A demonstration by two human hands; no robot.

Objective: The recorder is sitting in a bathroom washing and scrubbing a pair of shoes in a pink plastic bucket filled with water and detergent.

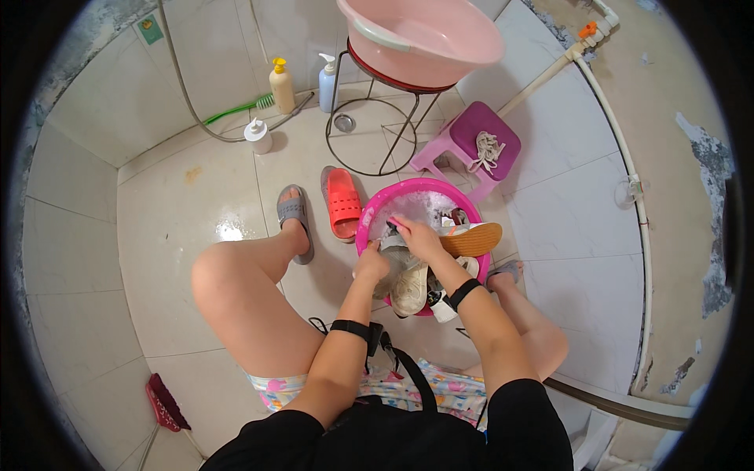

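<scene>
A pale shoe (410, 284) is held sole-up over the pink basin (375, 206) of suds. It is gripped by the closed left hand (371, 263), while a brush is pinched in the right hand (418, 238). Wet and soapy, the shoe is judged slippery yet fairly stiff, and is best held at the sole's edge.

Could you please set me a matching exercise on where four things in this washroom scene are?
Things:
1. pale pink plastic basin
2. white coiled laces
3. coral rubber slipper
4. light-soled shoe

Places:
A. on the purple plastic stool
B. on the tiled floor
C. in the bright pink tub
D. on the black wire stand

Pairs: 1-D, 2-A, 3-B, 4-C
</scene>
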